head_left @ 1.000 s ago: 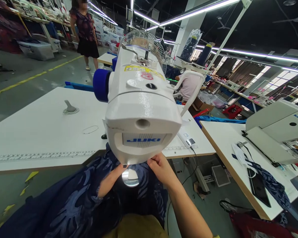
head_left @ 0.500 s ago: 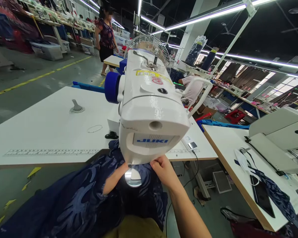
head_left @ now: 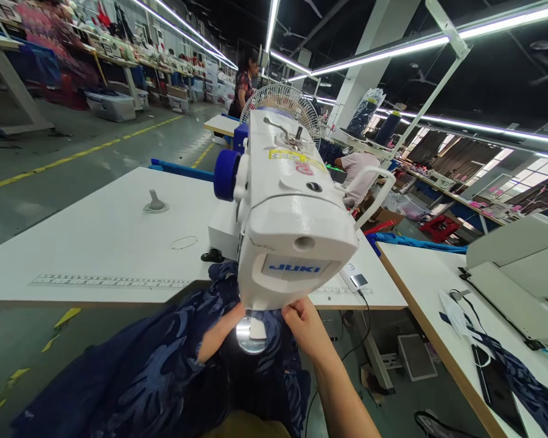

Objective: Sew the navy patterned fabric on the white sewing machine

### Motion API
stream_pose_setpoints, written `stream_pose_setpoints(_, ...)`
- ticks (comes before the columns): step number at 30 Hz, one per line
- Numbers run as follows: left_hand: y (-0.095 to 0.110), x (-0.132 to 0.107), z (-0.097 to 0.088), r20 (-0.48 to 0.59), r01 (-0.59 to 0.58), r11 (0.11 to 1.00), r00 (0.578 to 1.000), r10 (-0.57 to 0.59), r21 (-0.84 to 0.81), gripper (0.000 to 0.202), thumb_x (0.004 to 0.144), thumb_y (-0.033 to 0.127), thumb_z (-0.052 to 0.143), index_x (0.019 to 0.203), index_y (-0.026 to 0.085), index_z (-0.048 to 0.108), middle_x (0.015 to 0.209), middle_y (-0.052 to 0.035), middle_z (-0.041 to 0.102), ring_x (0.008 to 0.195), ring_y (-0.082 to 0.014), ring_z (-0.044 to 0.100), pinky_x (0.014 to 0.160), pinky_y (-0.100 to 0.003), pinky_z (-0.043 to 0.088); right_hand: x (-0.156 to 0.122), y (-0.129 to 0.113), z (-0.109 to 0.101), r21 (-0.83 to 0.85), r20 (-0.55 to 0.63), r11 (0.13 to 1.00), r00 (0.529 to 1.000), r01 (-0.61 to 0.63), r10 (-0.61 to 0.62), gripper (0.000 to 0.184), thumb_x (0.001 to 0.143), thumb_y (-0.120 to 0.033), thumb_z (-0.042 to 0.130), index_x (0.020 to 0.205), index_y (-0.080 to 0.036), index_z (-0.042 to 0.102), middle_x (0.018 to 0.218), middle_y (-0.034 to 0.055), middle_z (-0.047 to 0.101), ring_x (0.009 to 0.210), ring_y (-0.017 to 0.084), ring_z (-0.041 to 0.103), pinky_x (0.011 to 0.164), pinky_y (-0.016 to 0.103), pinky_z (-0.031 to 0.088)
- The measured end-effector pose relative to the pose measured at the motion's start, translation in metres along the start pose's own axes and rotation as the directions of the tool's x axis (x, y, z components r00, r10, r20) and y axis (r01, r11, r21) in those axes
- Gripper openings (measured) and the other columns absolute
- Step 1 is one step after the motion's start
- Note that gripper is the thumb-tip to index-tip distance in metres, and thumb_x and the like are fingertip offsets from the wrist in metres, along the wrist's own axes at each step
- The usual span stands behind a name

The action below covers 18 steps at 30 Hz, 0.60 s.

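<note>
Lower centre, my right hand (head_left: pixel 307 328) pinches the cloth (head_left: pixel 153 371) under the machine (head_left: pixel 296 243); my left hand (head_left: pixel 220 333) lies on it, grip hidden. More spills lower left; what's stitched or remaining, I can't tell.

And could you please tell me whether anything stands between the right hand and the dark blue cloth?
Nothing visible does: the right hand is at the cloth, just below the front of the sewing machine. The machine overhangs the fingertips, so their exact contact is hard to see.

Walking person (head_left: pixel 243 88) now beside fan (head_left: pixel 281 97), legs hidden; view swung left
</note>
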<state>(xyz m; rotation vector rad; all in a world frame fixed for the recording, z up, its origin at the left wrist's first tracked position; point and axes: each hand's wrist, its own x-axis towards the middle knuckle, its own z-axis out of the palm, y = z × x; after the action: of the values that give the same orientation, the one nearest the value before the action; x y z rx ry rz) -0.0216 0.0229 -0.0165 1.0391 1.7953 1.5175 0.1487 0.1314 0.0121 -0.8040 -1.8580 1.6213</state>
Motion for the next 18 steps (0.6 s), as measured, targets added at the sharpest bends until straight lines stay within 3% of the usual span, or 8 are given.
stream_pose_setpoints(4,0.003,0.002,-0.003,-0.025,0.027,0.999,0.999,-0.027,-0.037,0.037,0.072,0.064,0.063,0.080,0.030,0.076,0.086,-0.0049,0.079,0.100,-0.0311,0.069,0.094,-0.042,0.055,0.000,0.008,0.001,0.009,-0.005,0.999,0.999,0.041,-0.041,0.007,0.082,-0.027,0.057,0.085,-0.022,0.053,0.078,-0.0001,0.055,0.075,0.016,0.052,0.074,0.028,0.044)
stream_pose_setpoints(7,0.004,-0.002,-0.008,-0.087,0.037,0.998,0.995,-0.042,-0.058,0.035,0.071,0.059,0.065,0.089,0.030,0.076,0.086,-0.0038,0.078,0.097,-0.0307,0.070,0.087,-0.041,0.058,0.002,0.014,0.002,0.046,-0.009,0.997,0.998,0.065,-0.065,0.014,0.083,-0.034,0.060,0.084,-0.022,0.054,0.080,0.0010,0.056,0.078,0.017,0.053,0.078,0.029,0.045)
stream_pose_setpoints(12,0.009,-0.011,-0.018,-0.110,0.172,0.981,0.977,-0.181,-0.093,0.028,0.076,0.054,0.059,0.088,0.033,0.074,0.057,0.0009,0.068,0.056,-0.0224,0.064,0.056,-0.034,0.054,0.003,0.017,0.005,0.102,-0.018,0.992,0.998,0.069,-0.068,0.023,0.084,-0.046,0.062,0.084,-0.023,0.058,0.073,0.0016,0.057,0.075,0.018,0.055,0.078,0.032,0.049)
stream_pose_setpoints(18,0.021,-0.008,-0.026,-0.091,0.254,0.937,0.955,-0.282,-0.239,0.032,0.076,0.055,0.055,0.079,0.025,0.066,0.044,0.0058,0.058,0.039,-0.0140,0.048,0.047,-0.027,0.042,0.004,0.016,0.012,0.149,-0.028,0.981,0.992,0.122,-0.120,0.024,0.083,-0.047,0.065,0.088,-0.023,0.060,0.075,0.0022,0.059,0.078,0.020,0.058,0.080,0.033,0.049)
